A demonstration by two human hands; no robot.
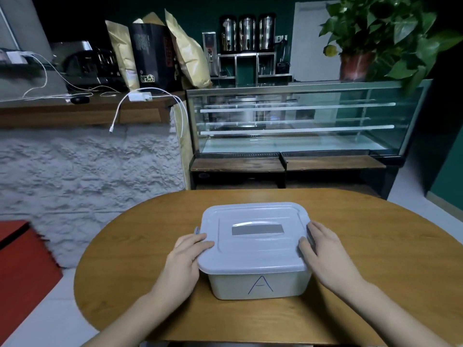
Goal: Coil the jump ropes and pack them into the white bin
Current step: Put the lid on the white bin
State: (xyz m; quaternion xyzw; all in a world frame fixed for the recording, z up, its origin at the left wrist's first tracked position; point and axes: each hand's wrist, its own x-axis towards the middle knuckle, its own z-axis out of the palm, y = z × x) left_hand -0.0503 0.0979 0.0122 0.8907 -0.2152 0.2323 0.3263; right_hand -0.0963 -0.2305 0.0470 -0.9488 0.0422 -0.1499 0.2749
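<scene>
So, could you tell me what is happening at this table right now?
A person has both hands on a white bin that sits on a wooden table. The left hand and right hand press on opposite sides of its lid, which is on. No jump ropes are in sight; the bin's inside is hidden.

You've got one bin [258,281], one lid [253,236], two hands, left [185,259] and right [325,254], one table [375,271], three urns [246,32].
</scene>
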